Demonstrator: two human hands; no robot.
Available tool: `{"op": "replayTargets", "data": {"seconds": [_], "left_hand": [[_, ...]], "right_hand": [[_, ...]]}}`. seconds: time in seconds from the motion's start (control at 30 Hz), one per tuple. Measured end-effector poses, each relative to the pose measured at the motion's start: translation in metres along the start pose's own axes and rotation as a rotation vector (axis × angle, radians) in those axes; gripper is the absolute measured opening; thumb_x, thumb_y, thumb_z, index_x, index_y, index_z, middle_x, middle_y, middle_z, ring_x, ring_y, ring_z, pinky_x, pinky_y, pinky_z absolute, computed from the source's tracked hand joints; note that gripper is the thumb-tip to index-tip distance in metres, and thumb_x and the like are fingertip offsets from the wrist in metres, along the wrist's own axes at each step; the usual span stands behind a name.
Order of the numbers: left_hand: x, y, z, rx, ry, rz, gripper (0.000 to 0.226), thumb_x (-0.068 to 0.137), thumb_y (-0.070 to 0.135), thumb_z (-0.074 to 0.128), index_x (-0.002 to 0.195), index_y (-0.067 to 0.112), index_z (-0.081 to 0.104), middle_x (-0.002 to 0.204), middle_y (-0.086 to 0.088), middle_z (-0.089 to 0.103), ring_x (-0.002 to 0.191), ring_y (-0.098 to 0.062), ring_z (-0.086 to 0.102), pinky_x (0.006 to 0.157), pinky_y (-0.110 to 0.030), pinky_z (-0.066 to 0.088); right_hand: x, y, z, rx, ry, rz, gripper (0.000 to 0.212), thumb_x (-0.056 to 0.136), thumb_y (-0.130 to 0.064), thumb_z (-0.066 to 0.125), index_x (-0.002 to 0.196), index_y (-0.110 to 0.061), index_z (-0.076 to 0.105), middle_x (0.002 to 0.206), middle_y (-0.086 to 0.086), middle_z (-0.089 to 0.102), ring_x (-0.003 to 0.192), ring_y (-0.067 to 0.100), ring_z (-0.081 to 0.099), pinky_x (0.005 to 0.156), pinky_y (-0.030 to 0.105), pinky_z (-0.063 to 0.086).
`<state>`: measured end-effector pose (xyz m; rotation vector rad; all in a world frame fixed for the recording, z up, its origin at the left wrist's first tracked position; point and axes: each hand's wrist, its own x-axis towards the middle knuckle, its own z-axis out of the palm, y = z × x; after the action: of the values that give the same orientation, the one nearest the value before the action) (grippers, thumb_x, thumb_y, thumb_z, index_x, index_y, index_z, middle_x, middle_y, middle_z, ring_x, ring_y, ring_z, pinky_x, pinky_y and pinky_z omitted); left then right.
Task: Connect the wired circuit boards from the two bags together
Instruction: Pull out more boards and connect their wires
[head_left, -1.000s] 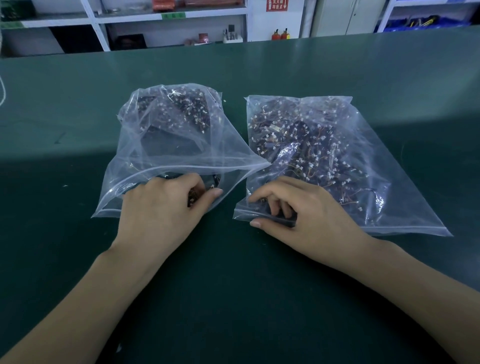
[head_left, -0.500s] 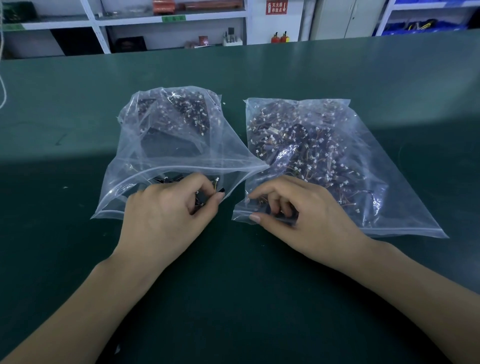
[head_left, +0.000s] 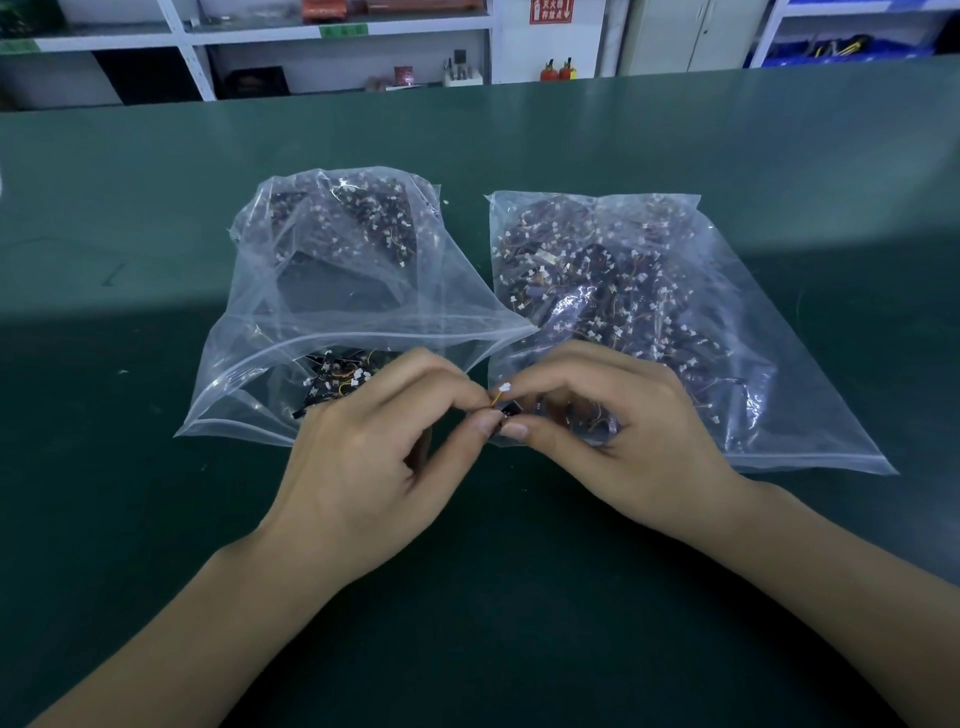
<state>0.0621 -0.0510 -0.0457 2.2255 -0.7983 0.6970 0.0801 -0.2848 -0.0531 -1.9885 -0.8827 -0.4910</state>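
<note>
Two clear plastic bags lie side by side on the green table. The left bag (head_left: 332, 291) and the right bag (head_left: 675, 291) each hold several small black circuit boards with thin wires and white connectors. My left hand (head_left: 374, 467) and my right hand (head_left: 613, 431) meet between the bags' near openings. Their fingertips pinch small black wired boards (head_left: 509, 410) with an orange wire and a white connector sticking up. Which hand grips which board is hard to tell, as the fingers hide most of them.
The green table (head_left: 156, 519) stretches far on all sides. White shelving (head_left: 337, 47) with small items stands behind the table's far edge. A grey cabinet (head_left: 675, 36) and blue bins (head_left: 857, 47) sit at the back right.
Both hands have come out of the bag openings and moved toward each other. They now hold small wired boards together between the bags.
</note>
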Motion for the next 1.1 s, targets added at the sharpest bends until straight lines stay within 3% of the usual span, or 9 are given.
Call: {"op": "replayTargets", "data": {"seconds": [0.13, 0.27, 0.33, 0.53, 0.63, 0.8, 0.9, 1.03, 1.1], "left_hand": [[-0.0030, 0.0012, 0.0028, -0.071, -0.055, -0.121, 0.016, 0.108, 0.035, 0.058, 0.098, 0.026, 0.067, 0.080, 0.015, 0.060, 0.061, -0.013, 0.056, 0.056, -0.027, 0.044], [-0.0050, 0.0016, 0.0075, -0.178, -0.149, -0.199, 0.019, 0.109, 0.037, 0.052, 0.097, 0.026, 0.062, 0.076, 0.008, 0.065, 0.059, -0.011, 0.055, 0.058, -0.012, 0.037], [-0.0044, 0.0024, 0.0082, -0.239, -0.171, -0.223, 0.020, 0.110, 0.038, 0.050, 0.096, 0.027, 0.060, 0.074, 0.006, 0.063, 0.058, -0.011, 0.054, 0.058, -0.013, 0.037], [-0.0025, 0.0033, 0.0076, -0.324, -0.202, -0.267, 0.027, 0.111, 0.040, 0.047, 0.090, 0.028, 0.059, 0.068, -0.003, 0.050, 0.057, -0.020, 0.046, 0.055, -0.033, 0.039], [-0.0025, 0.0026, 0.0078, -0.348, -0.208, -0.297, 0.031, 0.110, 0.041, 0.048, 0.089, 0.024, 0.062, 0.067, -0.002, 0.050, 0.057, -0.018, 0.044, 0.054, -0.030, 0.038], [-0.0023, 0.0024, 0.0073, -0.328, -0.181, -0.281, 0.031, 0.110, 0.043, 0.049, 0.084, 0.033, 0.060, 0.064, -0.001, 0.051, 0.056, -0.018, 0.047, 0.054, -0.035, 0.040], [-0.0021, 0.0024, 0.0079, -0.321, -0.173, -0.273, 0.030, 0.110, 0.043, 0.050, 0.085, 0.032, 0.063, 0.064, 0.000, 0.050, 0.056, -0.016, 0.047, 0.054, -0.030, 0.039], [-0.0019, 0.0033, 0.0067, -0.312, -0.137, -0.256, 0.021, 0.107, 0.046, 0.054, 0.094, 0.033, 0.063, 0.069, 0.003, 0.054, 0.058, -0.017, 0.050, 0.057, -0.021, 0.039], [-0.0024, 0.0037, 0.0058, -0.296, -0.105, -0.232, 0.018, 0.104, 0.046, 0.059, 0.096, 0.030, 0.061, 0.072, 0.003, 0.056, 0.060, -0.018, 0.053, 0.058, -0.019, 0.041]], "right_hand": [[0.0000, 0.0002, -0.0010, -0.008, 0.046, -0.052, 0.015, 0.090, -0.014, 0.088, 0.102, -0.009, 0.080, 0.092, -0.002, 0.070, 0.072, 0.010, 0.062, 0.072, 0.014, 0.045], [-0.0007, 0.0021, -0.0014, -0.011, 0.011, -0.075, 0.013, 0.090, -0.010, 0.087, 0.101, -0.008, 0.080, 0.093, -0.003, 0.069, 0.078, 0.000, 0.060, 0.074, 0.011, 0.045], [-0.0007, 0.0029, -0.0021, -0.021, 0.001, -0.068, 0.011, 0.091, -0.012, 0.086, 0.099, -0.008, 0.081, 0.093, -0.001, 0.070, 0.079, 0.000, 0.060, 0.074, 0.012, 0.045], [-0.0002, 0.0025, -0.0022, -0.081, -0.030, -0.123, 0.008, 0.096, -0.016, 0.082, 0.101, -0.009, 0.081, 0.094, 0.001, 0.070, 0.080, 0.011, 0.065, 0.076, 0.020, 0.052], [-0.0003, 0.0031, -0.0017, -0.092, -0.027, -0.136, 0.007, 0.098, -0.017, 0.080, 0.097, -0.010, 0.082, 0.093, 0.000, 0.069, 0.081, 0.010, 0.066, 0.075, 0.024, 0.054], [0.0003, 0.0033, 0.0004, -0.086, -0.024, -0.110, 0.005, 0.099, -0.014, 0.079, 0.102, -0.011, 0.082, 0.095, -0.001, 0.070, 0.082, 0.010, 0.067, 0.074, 0.026, 0.055], [0.0003, 0.0026, 0.0006, -0.099, -0.043, -0.079, 0.003, 0.100, -0.016, 0.078, 0.102, -0.014, 0.080, 0.094, -0.006, 0.069, 0.080, 0.008, 0.065, 0.072, 0.025, 0.054], [-0.0025, 0.0002, -0.0002, -0.130, -0.033, 0.037, 0.002, 0.104, -0.024, 0.067, 0.105, -0.023, 0.069, 0.089, -0.023, 0.059, 0.075, 0.005, 0.058, 0.072, 0.014, 0.043], [-0.0031, -0.0003, -0.0008, -0.125, -0.035, 0.104, 0.002, 0.106, -0.026, 0.060, 0.108, -0.026, 0.060, 0.084, -0.017, 0.060, 0.070, 0.013, 0.058, 0.065, 0.019, 0.043]]}}
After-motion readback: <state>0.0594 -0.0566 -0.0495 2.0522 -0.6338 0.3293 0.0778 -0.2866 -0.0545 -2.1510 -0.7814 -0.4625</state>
